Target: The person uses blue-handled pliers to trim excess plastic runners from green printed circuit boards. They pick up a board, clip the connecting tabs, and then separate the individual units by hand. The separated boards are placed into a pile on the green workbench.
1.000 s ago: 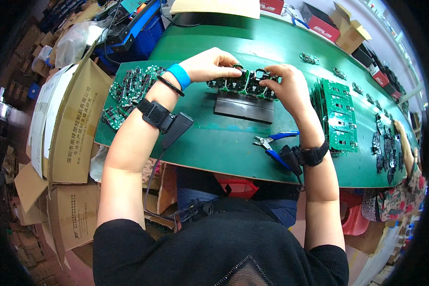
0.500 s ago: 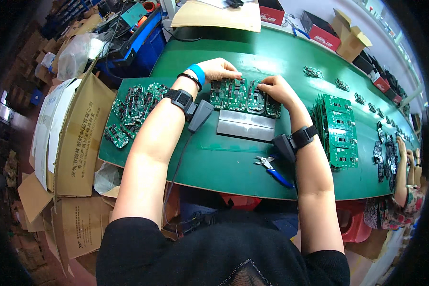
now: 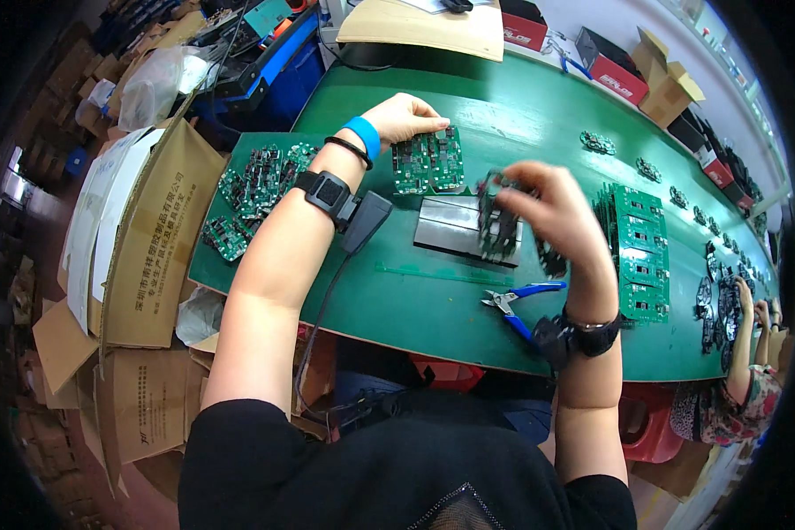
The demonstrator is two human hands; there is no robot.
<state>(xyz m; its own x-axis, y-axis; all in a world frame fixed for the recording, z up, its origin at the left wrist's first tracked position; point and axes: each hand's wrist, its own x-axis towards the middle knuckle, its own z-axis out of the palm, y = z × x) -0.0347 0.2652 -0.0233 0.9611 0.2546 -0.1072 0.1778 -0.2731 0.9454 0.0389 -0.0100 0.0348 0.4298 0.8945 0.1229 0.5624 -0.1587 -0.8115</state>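
Observation:
My left hand (image 3: 404,117) pinches the top edge of a green circuit board panel (image 3: 428,163) with two boards side by side. The panel stands upright behind a grey metal block (image 3: 446,228). My right hand (image 3: 552,208), smeared by motion, is closed on a separate circuit board piece (image 3: 496,225) over the block's right end. Another dark part of that piece shows below the right fingers. On the near side of the block lie blue-handled nippers (image 3: 517,307), their handles spread, close to my right wrist.
Loose circuit boards (image 3: 256,194) are heaped at the table's left. To the right stands a stack of green panels (image 3: 642,256). Single boards (image 3: 598,142) lie in a row along the far right. Cardboard boxes (image 3: 163,238) flank the left edge. A co-worker's hand (image 3: 745,300) is at far right.
The four-board panel has come apart into two. My right hand has moved right and nearer with one part, tilting it, while my left hand keeps the other. The nippers' handles now look wider apart.

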